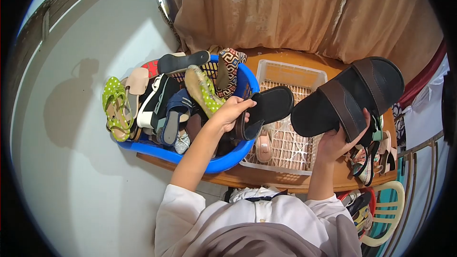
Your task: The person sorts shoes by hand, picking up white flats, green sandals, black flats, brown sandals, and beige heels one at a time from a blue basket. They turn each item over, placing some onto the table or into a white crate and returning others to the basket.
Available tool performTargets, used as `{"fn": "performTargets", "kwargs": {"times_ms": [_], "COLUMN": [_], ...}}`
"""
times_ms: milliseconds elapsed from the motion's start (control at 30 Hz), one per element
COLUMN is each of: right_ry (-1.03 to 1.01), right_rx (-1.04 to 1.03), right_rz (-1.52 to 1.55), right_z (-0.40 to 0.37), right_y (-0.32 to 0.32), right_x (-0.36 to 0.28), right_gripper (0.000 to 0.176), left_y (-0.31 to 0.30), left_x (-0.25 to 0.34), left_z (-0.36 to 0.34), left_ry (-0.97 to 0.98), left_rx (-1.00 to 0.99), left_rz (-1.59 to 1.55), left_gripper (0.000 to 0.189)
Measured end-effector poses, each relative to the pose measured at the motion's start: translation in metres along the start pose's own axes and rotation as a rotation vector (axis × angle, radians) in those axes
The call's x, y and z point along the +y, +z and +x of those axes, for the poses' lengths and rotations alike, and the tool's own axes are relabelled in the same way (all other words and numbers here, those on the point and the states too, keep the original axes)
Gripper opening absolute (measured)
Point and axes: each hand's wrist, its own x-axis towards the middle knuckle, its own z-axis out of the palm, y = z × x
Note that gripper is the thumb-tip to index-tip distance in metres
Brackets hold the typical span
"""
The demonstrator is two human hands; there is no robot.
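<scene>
Left hand (232, 115), fingers around 1 black sandal (273, 104); right hand (336, 142), fingers around another sandal (307, 118) (2 brown straps (341, 108)).

Open way into plastic crate (294, 151), black sandals (312, 118) at either side above, heaped blue basket (216, 164) just left.

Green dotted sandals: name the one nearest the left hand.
The dotted sandal just beyond the left hand; the other dotted one lies farther off, at the left edge of the blue basket.
</scene>
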Motion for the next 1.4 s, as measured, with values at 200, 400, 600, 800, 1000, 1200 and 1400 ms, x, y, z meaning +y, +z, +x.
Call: {"fn": "performTargets", "kwargs": {"times_ms": [200, 400, 600, 800, 1000, 1200, 1400], "right_ry": [-0.176, -0.316, -0.034, 0.204, 0.406, 0.453, 0.408], "right_rx": [0.137, -0.002, -0.175, -0.040, 0.068, 0.034, 0.160], "right_rz": [-0.175, -0.489, -0.354, -0.142, 0.065, -0.058, -0.082], "right_z": [0.001, -0.004, -0.031, -0.034, -0.034, -0.050, -0.058], "right_y": [0.011, 0.015, 0.006, 0.010, 0.014, 0.005, 0.018], "right_x": [-0.001, 0.009, 0.068, 0.080, 0.075, 0.092, 0.085], "right_gripper": [0.046, 0.045, 0.046, 0.049, 0.056, 0.056, 0.053], "left_y": [-0.007, -0.003, -0.003, -0.025, -0.037, -0.026, -0.027], "left_x": [-0.004, -0.012, -0.004, -0.007, -0.036, -0.028, -0.036], "left_z": [-0.009, -0.013, -0.030, -0.039, -0.032, -0.040, -0.036], "left_ry": [0.014, 0.105, 0.230, 0.844, 0.425, 0.393, 0.195], "left_rx": [-0.084, -0.145, 0.013, 0.502, 0.741, 0.817, 0.783], "left_rz": [-0.157, -0.063, 0.488, 1.054, 1.075, 1.273, 1.320], "left_gripper": [0.022, 0.032, 0.036, 0.035, 0.047, 0.040, 0.037]}}
